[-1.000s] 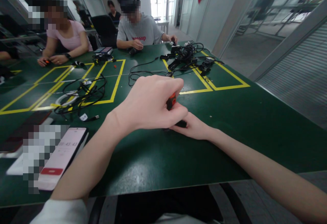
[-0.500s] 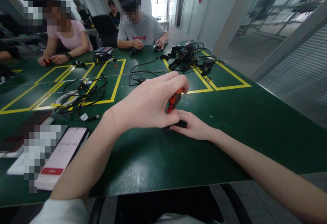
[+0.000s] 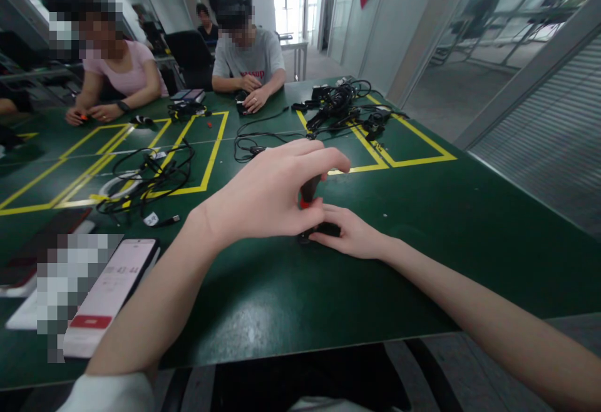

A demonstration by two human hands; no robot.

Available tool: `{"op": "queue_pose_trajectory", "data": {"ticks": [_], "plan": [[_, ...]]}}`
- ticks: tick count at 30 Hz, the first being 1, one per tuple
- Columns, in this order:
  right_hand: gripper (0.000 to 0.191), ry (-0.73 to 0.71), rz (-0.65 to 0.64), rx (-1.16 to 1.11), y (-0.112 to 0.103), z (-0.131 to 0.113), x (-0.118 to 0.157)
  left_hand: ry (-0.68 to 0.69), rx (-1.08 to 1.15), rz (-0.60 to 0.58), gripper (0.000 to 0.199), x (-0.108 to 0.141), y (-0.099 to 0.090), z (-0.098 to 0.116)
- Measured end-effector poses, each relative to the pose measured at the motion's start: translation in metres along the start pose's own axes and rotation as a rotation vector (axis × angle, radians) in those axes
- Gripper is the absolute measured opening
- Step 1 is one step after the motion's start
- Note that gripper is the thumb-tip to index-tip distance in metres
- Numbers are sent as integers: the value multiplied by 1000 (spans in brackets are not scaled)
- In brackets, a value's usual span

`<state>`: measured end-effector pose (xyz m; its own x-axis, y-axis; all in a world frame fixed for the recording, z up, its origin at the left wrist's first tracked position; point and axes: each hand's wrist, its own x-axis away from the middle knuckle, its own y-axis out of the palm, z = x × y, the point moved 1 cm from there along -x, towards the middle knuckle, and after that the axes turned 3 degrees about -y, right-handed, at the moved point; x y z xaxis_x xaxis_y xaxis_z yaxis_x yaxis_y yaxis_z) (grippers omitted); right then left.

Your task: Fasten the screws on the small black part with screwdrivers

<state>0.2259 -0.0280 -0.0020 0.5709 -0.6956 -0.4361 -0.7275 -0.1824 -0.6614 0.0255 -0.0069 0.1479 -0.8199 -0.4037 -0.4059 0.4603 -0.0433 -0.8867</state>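
My left hand (image 3: 277, 193) is curled around an upright red-and-black handle, which looks like a screwdriver (image 3: 308, 191); its lower end is hidden behind my thumb. Below it, my right hand (image 3: 352, 230) lies low over the green table, fingers closed on a small dark object (image 3: 331, 229) resting there. Most of that object is covered by my fingers, so its kind cannot be made out. The left thumb is at the right fingertips, and the left index finger arches out above the handle.
A lit phone (image 3: 115, 293) lies on the left near my forearm. Tangled black cables (image 3: 154, 171) sit beyond it, and a bigger cable pile (image 3: 340, 108) lies at the back right. Yellow tape (image 3: 213, 155) marks the green table (image 3: 422, 224). Two people work across it.
The handle in my left hand has turned, showing more black and less orange, and my left fingers have shifted around it. Across the table, the grey-shirted person's hands have come together.
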Motion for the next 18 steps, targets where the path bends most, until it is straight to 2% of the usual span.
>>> {"op": "queue_pose_trajectory", "data": {"ticks": [7,12,18], "plan": [[20,7,-4,-7,0,1,0,8,-50,7,37,2,-1,0],[17,11,4,-27,0,1,0,15,-98,23,55,2,-1,2],[17,6,8,-23,0,-1,-1,-2,-114,8,56,2,-1,3]]}}
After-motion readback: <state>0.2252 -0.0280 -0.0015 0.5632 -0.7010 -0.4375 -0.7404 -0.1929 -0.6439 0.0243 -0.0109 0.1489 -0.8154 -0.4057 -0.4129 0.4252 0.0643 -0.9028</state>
